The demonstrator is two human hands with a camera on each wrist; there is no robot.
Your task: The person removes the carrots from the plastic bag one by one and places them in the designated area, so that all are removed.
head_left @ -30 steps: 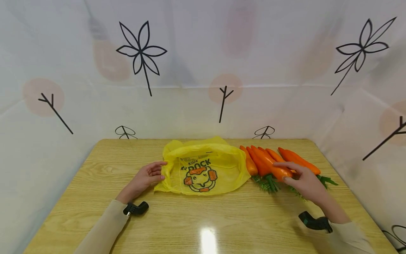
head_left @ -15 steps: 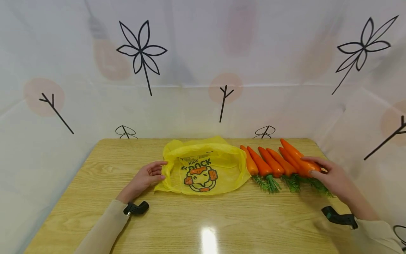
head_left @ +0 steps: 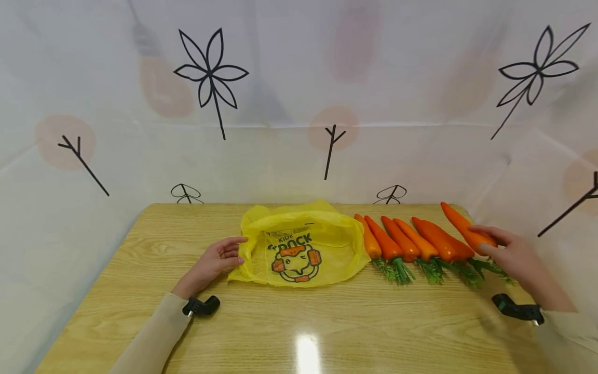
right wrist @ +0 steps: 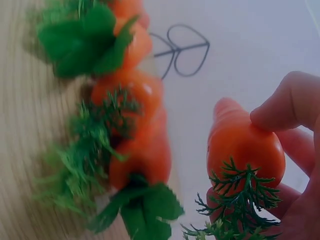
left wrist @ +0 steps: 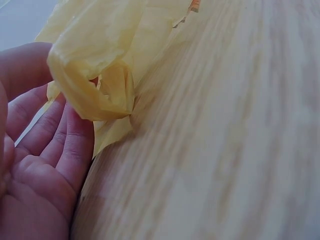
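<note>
A yellow plastic bag [head_left: 301, 249] with a duck print lies flat on the wooden table [head_left: 299, 322]. My left hand [head_left: 219, 259] rests at the bag's left edge, its fingers under the bunched plastic [left wrist: 100, 75] in the left wrist view. Several orange carrots [head_left: 402, 241] with green tops lie in a row to the right of the bag. My right hand [head_left: 502, 249] grips the rightmost carrot [head_left: 464, 228] near its leafy end, apart from the row. The right wrist view shows thumb and fingers round that carrot [right wrist: 245, 145].
A white curtain [head_left: 299, 104] with drawn plants walls in the table on the back and both sides. The table's right edge lies close to my right hand. Bare wood runs along the front.
My right hand has moved to the right with one carrot, drawing it away from the others. The left hand and the bag have stayed put.
</note>
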